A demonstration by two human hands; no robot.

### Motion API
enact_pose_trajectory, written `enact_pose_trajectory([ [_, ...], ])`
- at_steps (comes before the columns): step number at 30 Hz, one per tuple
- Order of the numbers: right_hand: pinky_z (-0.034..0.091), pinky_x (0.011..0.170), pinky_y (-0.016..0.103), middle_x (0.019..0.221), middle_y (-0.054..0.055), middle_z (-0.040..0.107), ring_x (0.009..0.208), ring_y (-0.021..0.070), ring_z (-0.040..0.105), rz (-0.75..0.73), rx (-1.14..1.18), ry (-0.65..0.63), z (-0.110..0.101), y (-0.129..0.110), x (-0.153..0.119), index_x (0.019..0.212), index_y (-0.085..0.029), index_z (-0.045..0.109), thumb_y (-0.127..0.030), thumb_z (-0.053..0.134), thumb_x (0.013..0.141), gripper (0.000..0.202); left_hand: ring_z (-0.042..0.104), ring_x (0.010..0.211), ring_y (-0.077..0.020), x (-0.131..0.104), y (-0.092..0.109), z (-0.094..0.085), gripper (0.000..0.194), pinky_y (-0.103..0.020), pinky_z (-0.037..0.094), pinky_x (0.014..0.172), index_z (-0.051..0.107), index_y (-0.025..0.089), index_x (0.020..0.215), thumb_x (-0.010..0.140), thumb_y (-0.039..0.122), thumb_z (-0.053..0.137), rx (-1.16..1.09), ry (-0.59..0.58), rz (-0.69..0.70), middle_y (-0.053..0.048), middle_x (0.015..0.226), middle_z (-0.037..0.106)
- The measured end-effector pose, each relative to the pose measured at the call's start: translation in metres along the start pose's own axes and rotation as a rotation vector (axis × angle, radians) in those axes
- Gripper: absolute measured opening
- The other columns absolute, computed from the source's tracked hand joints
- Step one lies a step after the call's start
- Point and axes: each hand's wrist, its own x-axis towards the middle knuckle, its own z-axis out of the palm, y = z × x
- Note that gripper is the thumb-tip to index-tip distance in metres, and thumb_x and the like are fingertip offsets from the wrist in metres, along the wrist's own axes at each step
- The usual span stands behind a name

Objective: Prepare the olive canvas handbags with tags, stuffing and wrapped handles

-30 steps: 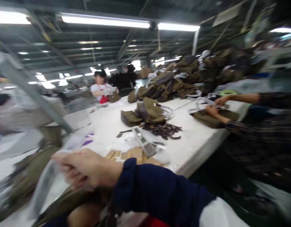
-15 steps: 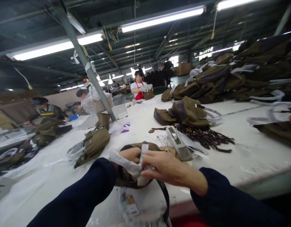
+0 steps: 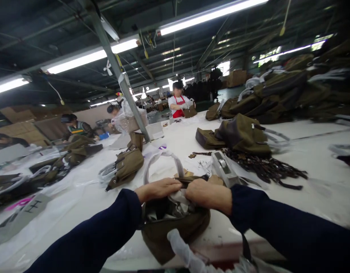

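Note:
An olive-brown handbag (image 3: 175,231) stands in front of me with its mouth open, pale crumpled lining or stuffing (image 3: 179,206) showing inside. My left hand (image 3: 160,188) lies along the bag's far rim, fingers stretched out and thumb hidden. Beside it my right hand (image 3: 207,193) is closed on the rim near a small metal ring; its fingertips are hidden. One white-wrapped handle (image 3: 163,153) arches up behind my left hand. The other wrapped handle (image 3: 182,246) hangs over the near side, and a dark strap (image 3: 245,246) runs down at the right.
A grey tape dispenser (image 3: 224,168) and a heap of dark straps (image 3: 266,168) lie beyond my right hand. Olive bags (image 3: 240,134) are piled to the right, and another bag (image 3: 128,165) lies left. A post (image 3: 121,76) rises from the table. Co-workers (image 3: 180,104) stand farther off.
My left hand has come out of the bag onto its far rim. My right hand has let go of the white wrapped handle and closed on the rim. The bag is tipped, its mouth now facing me.

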Motion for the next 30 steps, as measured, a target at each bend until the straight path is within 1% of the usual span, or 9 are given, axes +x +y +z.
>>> enact_pose_trajectory([
  [5,0.047,0.068,0.029,0.091,0.015,0.074,0.082,0.0221,0.070,-0.014,-0.062,-0.064,0.006,-0.001,0.017,0.091,-0.008,0.073,-0.001,0.053,0.085,0.022,0.062,0.096,-0.0226,-0.039,-0.007,0.011,0.031,-0.030,0.049,0.084,0.066,0.016,0.109,0.085,0.031,0.054,0.117,0.010,-0.133,-0.006,0.109,0.071],
  [10,0.046,0.066,0.029,0.088,0.012,0.074,0.080,0.0209,0.069,-0.038,-0.100,-0.102,-0.009,0.002,0.007,0.090,-0.010,0.072,-0.003,0.057,0.085,0.018,0.065,0.083,-0.0263,-0.042,-0.006,0.028,0.028,-0.034,0.051,0.073,0.070,0.017,0.094,0.071,0.032,0.067,0.268,-0.018,-0.244,-0.009,0.096,0.073],
  [12,0.045,0.067,0.029,0.090,0.010,0.072,0.084,0.0211,0.067,-0.067,-0.109,-0.043,-0.025,-0.001,-0.005,0.096,-0.012,0.070,-0.009,0.064,0.083,0.015,0.066,0.083,-0.0275,-0.038,-0.005,0.031,0.031,-0.035,0.051,0.074,0.070,0.017,0.093,0.067,0.034,0.071,0.303,-0.029,-0.255,-0.010,0.096,0.074],
  [15,0.044,0.070,0.031,0.103,0.010,0.067,0.094,0.0226,0.062,-0.184,-0.121,0.176,-0.039,-0.015,-0.014,0.113,-0.016,0.061,-0.020,0.070,0.082,0.032,0.065,0.092,-0.0281,-0.037,-0.005,0.031,0.035,-0.035,0.051,0.081,0.069,0.018,0.099,0.069,0.036,0.071,0.317,-0.028,-0.223,-0.010,0.105,0.073],
  [18,0.039,0.061,0.032,0.098,0.009,0.065,0.086,0.0216,0.060,-0.286,-0.170,0.227,-0.025,-0.032,-0.004,0.109,-0.015,0.060,-0.018,0.053,0.094,0.017,0.066,0.090,-0.0281,-0.040,-0.006,0.032,0.030,-0.034,0.052,0.080,0.069,0.016,0.097,0.074,0.036,0.067,0.320,-0.037,-0.232,-0.010,0.101,0.073],
  [21,0.037,0.060,0.035,0.093,0.013,0.065,0.084,0.0243,0.059,-0.248,-0.270,0.204,0.003,-0.040,0.011,0.097,-0.009,0.063,-0.013,0.046,0.095,0.018,0.067,0.091,-0.0301,-0.044,-0.006,0.034,0.037,-0.036,0.053,0.081,0.067,0.014,0.103,0.074,0.037,0.066,0.321,-0.036,-0.259,-0.014,0.104,0.073],
  [23,0.036,0.061,0.036,0.091,0.014,0.065,0.082,0.0246,0.059,-0.241,-0.280,0.226,0.015,-0.036,0.016,0.092,-0.009,0.064,-0.012,0.047,0.093,0.018,0.066,0.100,-0.0324,-0.046,-0.004,0.037,0.050,-0.038,0.052,0.088,0.062,0.012,0.115,0.072,0.036,0.069,0.312,-0.031,-0.251,-0.018,0.115,0.070],
  [26,0.032,0.055,0.033,0.088,0.008,0.065,0.076,0.0212,0.059,-0.271,-0.156,0.245,0.019,-0.019,0.012,0.091,-0.014,0.063,-0.012,0.049,0.092,0.014,0.061,0.114,-0.0370,-0.047,-0.003,0.041,0.069,-0.043,0.048,0.098,0.054,0.009,0.129,0.067,0.034,0.072,0.290,-0.024,-0.250,-0.023,0.130,0.062],
  [30,0.035,0.057,0.030,0.092,0.004,0.065,0.079,0.0192,0.060,-0.166,-0.014,0.319,0.015,0.000,-0.002,0.097,-0.017,0.062,-0.014,0.055,0.087,0.012,0.050,0.129,-0.0368,-0.042,-0.003,0.043,0.083,-0.046,0.038,0.110,0.044,0.012,0.141,0.066,0.032,0.074,0.251,0.032,-0.210,-0.020,0.143,0.053],
])
